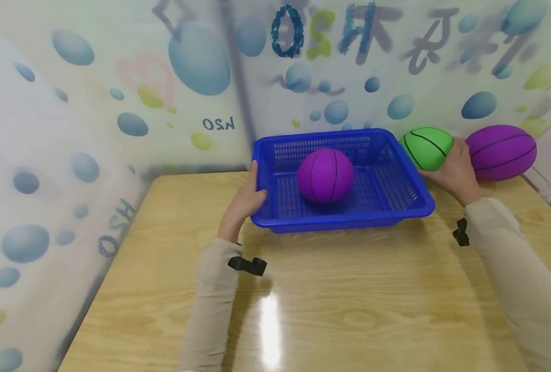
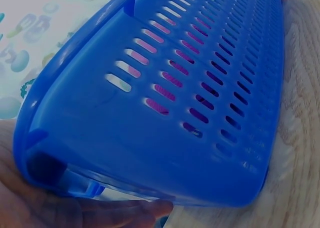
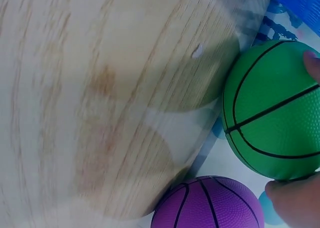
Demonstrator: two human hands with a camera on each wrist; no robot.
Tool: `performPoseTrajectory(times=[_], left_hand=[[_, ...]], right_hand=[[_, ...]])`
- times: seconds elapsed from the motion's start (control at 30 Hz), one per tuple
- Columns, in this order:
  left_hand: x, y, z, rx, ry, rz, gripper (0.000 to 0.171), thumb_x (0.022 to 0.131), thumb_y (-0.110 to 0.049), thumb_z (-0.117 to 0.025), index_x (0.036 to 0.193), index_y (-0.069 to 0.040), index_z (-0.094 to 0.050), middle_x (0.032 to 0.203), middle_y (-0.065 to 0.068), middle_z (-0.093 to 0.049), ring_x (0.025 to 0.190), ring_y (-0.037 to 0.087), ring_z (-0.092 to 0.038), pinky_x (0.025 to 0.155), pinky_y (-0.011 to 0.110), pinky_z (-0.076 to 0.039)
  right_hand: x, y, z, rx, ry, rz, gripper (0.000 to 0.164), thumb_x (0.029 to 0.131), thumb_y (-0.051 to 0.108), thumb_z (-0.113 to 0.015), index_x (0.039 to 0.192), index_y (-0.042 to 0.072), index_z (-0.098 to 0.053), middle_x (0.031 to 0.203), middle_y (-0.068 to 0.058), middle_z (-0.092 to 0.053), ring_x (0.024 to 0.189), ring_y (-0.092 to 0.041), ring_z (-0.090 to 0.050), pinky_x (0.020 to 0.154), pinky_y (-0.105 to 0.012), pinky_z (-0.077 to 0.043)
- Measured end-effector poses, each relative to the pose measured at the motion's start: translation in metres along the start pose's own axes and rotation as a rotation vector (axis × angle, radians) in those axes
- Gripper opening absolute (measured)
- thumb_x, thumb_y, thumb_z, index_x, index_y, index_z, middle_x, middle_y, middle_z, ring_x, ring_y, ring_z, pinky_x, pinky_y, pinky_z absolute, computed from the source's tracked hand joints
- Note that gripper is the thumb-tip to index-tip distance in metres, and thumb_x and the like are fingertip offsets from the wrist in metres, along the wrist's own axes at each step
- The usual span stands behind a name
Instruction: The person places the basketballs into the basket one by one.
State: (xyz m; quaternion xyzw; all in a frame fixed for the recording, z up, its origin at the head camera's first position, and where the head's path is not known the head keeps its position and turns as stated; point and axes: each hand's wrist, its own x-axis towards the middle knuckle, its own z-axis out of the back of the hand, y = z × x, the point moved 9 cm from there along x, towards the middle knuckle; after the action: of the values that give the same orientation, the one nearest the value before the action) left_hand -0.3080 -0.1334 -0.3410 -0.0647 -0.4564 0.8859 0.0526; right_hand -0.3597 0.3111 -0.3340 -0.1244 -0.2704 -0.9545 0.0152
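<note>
A blue plastic basket (image 1: pixel 340 222) with slotted walls stands at the back of the table, and a purple ball (image 1: pixel 325 175) lies inside it. My left hand (image 1: pixel 245 200) grips the basket's left end, thumb over the rim; in the left wrist view its fingers (image 2: pixel 125 214) reach under that end. To the right of the basket, my right hand (image 1: pixel 456 173) holds a small green basketball (image 1: pixel 426 149) between thumb and fingers. The right wrist view shows the green basketball (image 3: pixel 272 108) with fingertips on two sides of it. Beside that hand sits a second purple ball (image 1: pixel 503 152).
The wooden table (image 1: pixel 331 299) spreads in front of the basket. Behind it rises a pale wall covering (image 1: pixel 275 98) printed with blue and green drops, which also runs along the left side. Black straps with small mounts (image 1: pixel 247 265) are on both wrists.
</note>
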Motion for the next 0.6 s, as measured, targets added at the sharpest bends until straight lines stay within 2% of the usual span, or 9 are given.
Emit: performPoseTrajectory(times=[0.23, 0.47, 0.6], left_hand=[[0.000, -0.002, 0.004, -0.010, -0.012, -0.006, 0.077, 0.089, -0.007, -0.041, 0.150, -0.013, 0.006, 0.150, 0.020, -0.018, 0.126, 0.033, -0.035, 0.102, 0.045, -0.030], [0.000, 0.002, -0.001, -0.041, 0.014, 0.002, 0.076, 0.091, -0.006, -0.040, 0.150, -0.014, 0.007, 0.152, 0.017, -0.012, 0.126, 0.031, -0.034, 0.102, 0.043, -0.031], [0.001, 0.000, -0.003, -0.027, 0.013, -0.002, 0.076, 0.091, -0.006, -0.041, 0.150, -0.014, 0.006, 0.152, 0.016, -0.015, 0.120, 0.033, -0.042, 0.097, 0.042, -0.036]], right_hand=[[0.001, -0.002, -0.001, 0.005, -0.018, -0.020, 0.103, 0.075, 0.027, -0.073, 0.139, -0.011, 0.000, 0.132, -0.038, -0.014, 0.117, -0.056, -0.023, 0.095, -0.064, -0.025], [-0.003, -0.005, -0.003, 0.000, -0.010, -0.049, 0.102, 0.078, 0.027, -0.070, 0.139, -0.011, 0.002, 0.133, -0.037, -0.011, 0.117, -0.057, -0.022, 0.093, -0.065, -0.025], [-0.010, -0.010, -0.004, 0.001, -0.010, -0.060, 0.104, 0.078, 0.031, -0.069, 0.139, -0.012, 0.004, 0.134, -0.039, -0.010, 0.117, -0.058, -0.020, 0.093, -0.066, -0.024]])
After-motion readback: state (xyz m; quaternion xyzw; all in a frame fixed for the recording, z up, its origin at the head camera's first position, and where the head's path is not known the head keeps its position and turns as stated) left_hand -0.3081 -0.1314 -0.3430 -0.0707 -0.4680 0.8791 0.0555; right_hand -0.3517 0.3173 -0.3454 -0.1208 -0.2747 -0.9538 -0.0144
